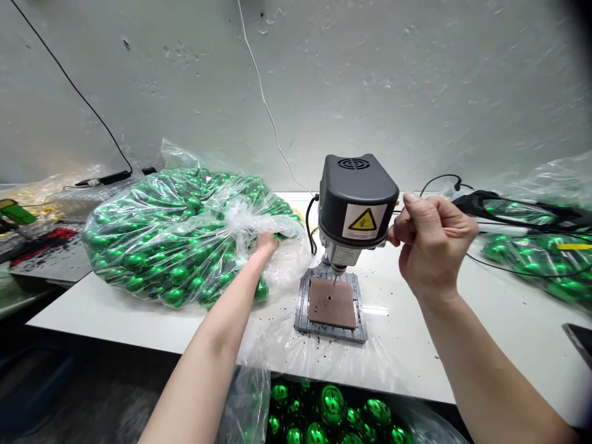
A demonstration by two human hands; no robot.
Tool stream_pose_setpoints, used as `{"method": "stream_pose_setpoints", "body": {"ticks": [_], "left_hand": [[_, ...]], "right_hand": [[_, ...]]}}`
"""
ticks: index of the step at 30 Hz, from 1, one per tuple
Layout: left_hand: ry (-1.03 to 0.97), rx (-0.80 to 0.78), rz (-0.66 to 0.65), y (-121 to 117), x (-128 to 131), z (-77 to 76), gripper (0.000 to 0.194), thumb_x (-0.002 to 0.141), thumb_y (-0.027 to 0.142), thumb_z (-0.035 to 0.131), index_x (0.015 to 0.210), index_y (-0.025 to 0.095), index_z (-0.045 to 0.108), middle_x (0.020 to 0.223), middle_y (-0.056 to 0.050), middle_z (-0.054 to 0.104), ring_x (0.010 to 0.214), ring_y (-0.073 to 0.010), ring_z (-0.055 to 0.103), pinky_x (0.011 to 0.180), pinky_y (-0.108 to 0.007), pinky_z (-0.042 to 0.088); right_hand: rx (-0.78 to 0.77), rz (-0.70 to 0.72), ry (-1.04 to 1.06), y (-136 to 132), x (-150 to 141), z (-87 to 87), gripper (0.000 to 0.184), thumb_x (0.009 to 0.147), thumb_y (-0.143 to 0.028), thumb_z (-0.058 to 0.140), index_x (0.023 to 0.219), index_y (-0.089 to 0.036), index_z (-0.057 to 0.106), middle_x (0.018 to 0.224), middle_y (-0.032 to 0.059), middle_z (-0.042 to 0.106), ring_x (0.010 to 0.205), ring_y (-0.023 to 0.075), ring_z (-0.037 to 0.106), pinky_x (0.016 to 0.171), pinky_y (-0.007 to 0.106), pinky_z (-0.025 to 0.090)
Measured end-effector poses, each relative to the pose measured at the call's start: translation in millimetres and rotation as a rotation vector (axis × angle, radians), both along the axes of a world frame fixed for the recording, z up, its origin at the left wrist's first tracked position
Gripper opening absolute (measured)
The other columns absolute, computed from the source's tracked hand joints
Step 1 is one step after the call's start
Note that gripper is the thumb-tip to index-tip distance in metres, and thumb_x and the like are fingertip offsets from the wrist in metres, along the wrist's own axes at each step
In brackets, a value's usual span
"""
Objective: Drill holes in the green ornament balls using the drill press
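A large clear plastic bag (139, 246) full of shiny green ball ornaments lies on the table at left. My left hand (265, 243) reaches into its gathered mouth, and the fingers are hidden among plastic and balls. At the centre stands a small black bench drill press (356, 185) with a yellow warning label. My right hand (428, 243) is closed at the machine's right side, around its feed handle, which the fingers mostly cover. Below the drill bit (335, 280), a brown square board (333, 305) with a small hole lies on the grey slotted base (303, 314).
An open bag of green balls (333, 404) sits below the table's front edge. More bagged green balls (541, 265) and black cables lie at right, beside a dark flat device (578, 342) at the edge. Dark shavings dot the white table (407, 345). A grey wall (296, 92) stands behind.
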State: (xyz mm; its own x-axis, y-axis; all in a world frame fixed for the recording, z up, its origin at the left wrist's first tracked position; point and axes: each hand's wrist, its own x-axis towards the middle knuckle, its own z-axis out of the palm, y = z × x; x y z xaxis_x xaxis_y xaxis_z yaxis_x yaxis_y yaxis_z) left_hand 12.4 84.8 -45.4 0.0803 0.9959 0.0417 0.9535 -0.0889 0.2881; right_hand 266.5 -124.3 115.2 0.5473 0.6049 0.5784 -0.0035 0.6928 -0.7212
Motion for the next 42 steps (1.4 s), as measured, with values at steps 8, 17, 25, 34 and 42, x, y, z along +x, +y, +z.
{"method": "stream_pose_setpoints", "body": {"ticks": [8, 17, 25, 34, 42], "left_hand": [[-0.042, 0.0, -0.071, -35, -7, -1.6, 0.052, 0.097, 0.045, 0.051, 0.142, 0.02, 0.052, 0.146, -0.019, 0.049, 0.131, -0.036, 0.052, 0.11, -0.044, 0.038], [-0.183, -0.012, -0.053, -56, 21, 19.9, 0.051, 0.077, 0.026, 0.076, 0.125, 0.017, 0.061, 0.114, -0.014, 0.07, 0.108, -0.0318, 0.064, 0.092, -0.039, 0.049], [-1.357, -0.623, -0.217, -165, 6, 34.8, 0.063, 0.081, 0.055, 0.076, 0.134, 0.026, 0.058, 0.1, -0.009, 0.072, 0.07, -0.017, 0.071, 0.066, -0.031, 0.058], [-1.346, -0.294, -0.155, -186, 48, -13.5, 0.043, 0.08, 0.052, 0.076, 0.106, 0.018, 0.074, 0.108, -0.009, 0.073, 0.098, -0.0201, 0.068, 0.085, -0.032, 0.057], [-1.249, -0.164, -0.219, -179, 64, -31.3, 0.068, 0.073, 0.039, 0.083, 0.132, 0.016, 0.06, 0.119, -0.012, 0.071, 0.104, -0.023, 0.068, 0.097, -0.038, 0.053]], "right_hand": [[0.01, -0.022, 0.02, 2, -2, -1.3, 0.044, 0.081, -0.027, 0.071, 0.049, -0.02, 0.042, 0.042, -0.0066, 0.04, 0.036, 0.0053, 0.035, 0.035, 0.024, 0.031], [-0.005, -0.013, -0.017, 2, 1, -2.4, 0.043, 0.081, -0.031, 0.071, 0.051, -0.02, 0.043, 0.043, -0.0079, 0.041, 0.037, 0.0048, 0.037, 0.037, 0.023, 0.034], [0.031, -0.021, -0.001, 2, -1, -3.2, 0.046, 0.084, -0.026, 0.068, 0.05, -0.019, 0.038, 0.044, -0.0074, 0.041, 0.037, 0.0035, 0.035, 0.037, 0.022, 0.032], [0.055, 0.0, 0.001, 3, 0, -3.1, 0.046, 0.085, -0.021, 0.066, 0.05, -0.02, 0.037, 0.043, -0.007, 0.039, 0.036, 0.0045, 0.035, 0.035, 0.024, 0.029], [0.101, 0.004, 0.003, 6, 0, -4.4, 0.046, 0.086, -0.018, 0.066, 0.05, -0.021, 0.038, 0.043, -0.0071, 0.039, 0.035, 0.0044, 0.034, 0.033, 0.024, 0.028]]}}
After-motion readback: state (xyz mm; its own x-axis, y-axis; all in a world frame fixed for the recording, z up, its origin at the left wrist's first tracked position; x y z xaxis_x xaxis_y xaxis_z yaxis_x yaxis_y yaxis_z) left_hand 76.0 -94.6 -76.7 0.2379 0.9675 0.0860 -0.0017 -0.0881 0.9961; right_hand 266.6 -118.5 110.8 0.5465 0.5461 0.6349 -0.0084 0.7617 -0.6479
